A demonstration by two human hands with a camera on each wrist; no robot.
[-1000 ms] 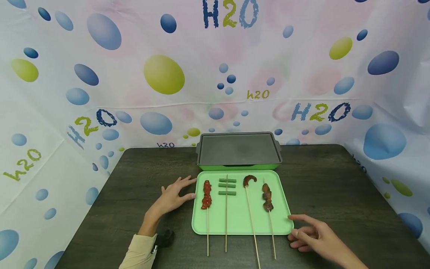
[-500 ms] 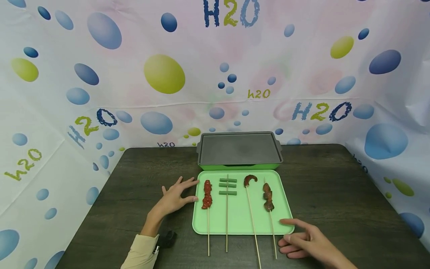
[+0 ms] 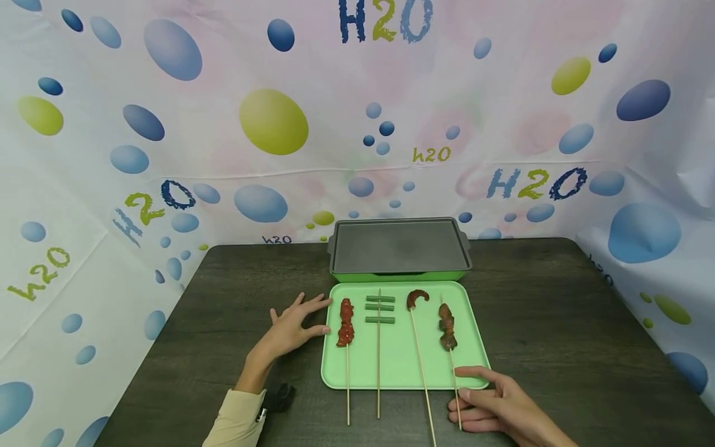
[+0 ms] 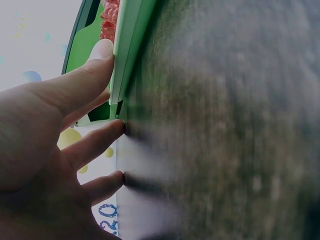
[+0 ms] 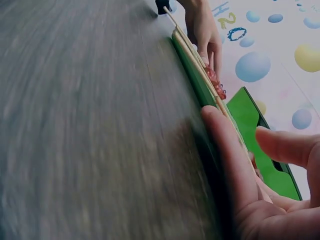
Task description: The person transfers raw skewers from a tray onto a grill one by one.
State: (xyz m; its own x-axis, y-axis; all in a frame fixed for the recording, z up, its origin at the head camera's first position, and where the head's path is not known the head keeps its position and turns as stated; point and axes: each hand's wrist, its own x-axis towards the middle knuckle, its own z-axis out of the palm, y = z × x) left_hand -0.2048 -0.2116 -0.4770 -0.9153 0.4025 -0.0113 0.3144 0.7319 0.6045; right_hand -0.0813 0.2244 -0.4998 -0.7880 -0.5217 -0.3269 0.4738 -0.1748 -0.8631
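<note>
Parted Around a Stick at the Tray's Near Right Corner

Can see the right hand [image 3: 499, 400] at the near right corner of the pale green tray [image 3: 402, 366], with fingers parted and bent about the bare stick of the brown-chunk skewer [image 3: 447, 327]. In the right wrist view, can make out a gap between the digits, so cannot call it a pinch; cannot tell contact with the stick from mere closeness.

Across from it, find the left hand [image 3: 287, 329] spread wide, with thumb and index finger at the tray's left rim and the other fingers fanned out beside it. In the left wrist view, can see the thumb tip right up against that rim, close to the red skewer [image 3: 346, 323].

On the tray, count four skewers side by side, laid with food toward the far rim and bare sticks out over the near one. Read from the left: the red skewer, the green-rod skewer [image 3: 380, 308] with three short crosspieces, the hooked skewer [image 3: 416, 299] with a dark reddish curl, and the brown-chunk skewer.

Just beyond the tray, see a griddle [image 3: 401, 247] with a flat grey plate on a green base. Beneath everything, dark wood grain on the tabletop [image 3: 251, 273]. At the left forearm, a pale sleeve [image 3: 237, 413].
</note>
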